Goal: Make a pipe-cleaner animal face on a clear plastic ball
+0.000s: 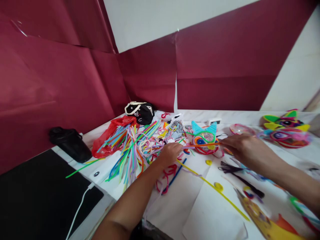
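An orange pipe cleaner [200, 145] stretches level between my two hands. My left hand [169, 154] is closed, pinching its left end beside a heap of coloured pipe cleaners [132, 143]. My right hand [241, 146] is closed on its right end, just right of a round pipe-cleaner cat face [205, 139] with turquoise ears. A long yellow pipe cleaner [215, 189] lies on the white table [212, 216] below my hands.
A red plastic bag [107, 136] and a black pouch [140, 112] lie behind the heap. A black cup [70, 144] and a dark tablet [37, 196] with a white cable sit at left. Finished colourful pipe-cleaner pieces [285, 131] rest at right. Black fibres [232, 168] lie below my right hand.
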`<state>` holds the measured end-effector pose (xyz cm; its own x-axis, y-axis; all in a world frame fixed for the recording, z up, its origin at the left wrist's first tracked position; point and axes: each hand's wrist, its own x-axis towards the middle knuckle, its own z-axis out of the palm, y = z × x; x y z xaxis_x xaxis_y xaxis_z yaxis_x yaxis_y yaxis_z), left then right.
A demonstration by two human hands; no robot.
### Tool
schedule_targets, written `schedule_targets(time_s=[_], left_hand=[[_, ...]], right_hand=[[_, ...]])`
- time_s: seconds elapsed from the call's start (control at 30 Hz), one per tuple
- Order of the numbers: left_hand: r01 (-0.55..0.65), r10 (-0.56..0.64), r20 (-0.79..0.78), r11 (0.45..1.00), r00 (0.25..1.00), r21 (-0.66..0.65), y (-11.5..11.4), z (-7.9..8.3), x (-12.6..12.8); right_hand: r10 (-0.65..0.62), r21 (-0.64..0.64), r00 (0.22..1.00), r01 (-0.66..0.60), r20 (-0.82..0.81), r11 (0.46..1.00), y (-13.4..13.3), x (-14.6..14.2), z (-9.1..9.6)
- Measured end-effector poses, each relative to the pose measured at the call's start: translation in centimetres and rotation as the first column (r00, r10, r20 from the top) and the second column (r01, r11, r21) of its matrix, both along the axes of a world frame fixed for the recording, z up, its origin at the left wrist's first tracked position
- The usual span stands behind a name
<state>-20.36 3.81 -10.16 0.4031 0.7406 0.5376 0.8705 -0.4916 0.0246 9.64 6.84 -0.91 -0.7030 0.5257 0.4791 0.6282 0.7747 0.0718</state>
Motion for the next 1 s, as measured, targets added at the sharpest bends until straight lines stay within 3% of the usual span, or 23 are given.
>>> schedule_targets(time_s=[0.1, 0.33, 0.53, 0.8, 1.0], left_hand=[[-0.023, 0.023, -0.011, 1.0, 1.0, -0.002, 0.2, -0.2, -0.2], [-0.052, 0.052, -0.018, 0.999, 0.998, -0.003, 0.4, -0.3, -0.8], [-0.029, 0.029, 0.014, 1.0, 0.999, -0.006, 0.4, 0.1, -1.3], [-0.027, 0.029, 0.077, 0.999, 0.997, -0.027, 0.4, 0.2, -1.3], [-0.026, 0.029, 0.108, 0.999, 0.994, -0.032, 0.4, 0.3, -1.7]], right_hand=[[-0.006, 0.002, 1.0, 0.006, 0.015, 1.0, 0.4, 1.0, 0.0], [-0.092, 0.136, 0.994, 0.1, -0.065, 0.986, 2.2, 4.0, -0.4], [-0.225, 0.107, 0.972, 0.231, -0.068, 0.967, 2.1, 6.0, 1.3], [-0.464, 0.063, 0.886, 0.464, -0.02, 0.884, 1.1, 7.4, 3.6], [-0.571, 0.142, 0.82, 0.569, -0.032, 0.81, 2.7, 10.9, 3.2]])
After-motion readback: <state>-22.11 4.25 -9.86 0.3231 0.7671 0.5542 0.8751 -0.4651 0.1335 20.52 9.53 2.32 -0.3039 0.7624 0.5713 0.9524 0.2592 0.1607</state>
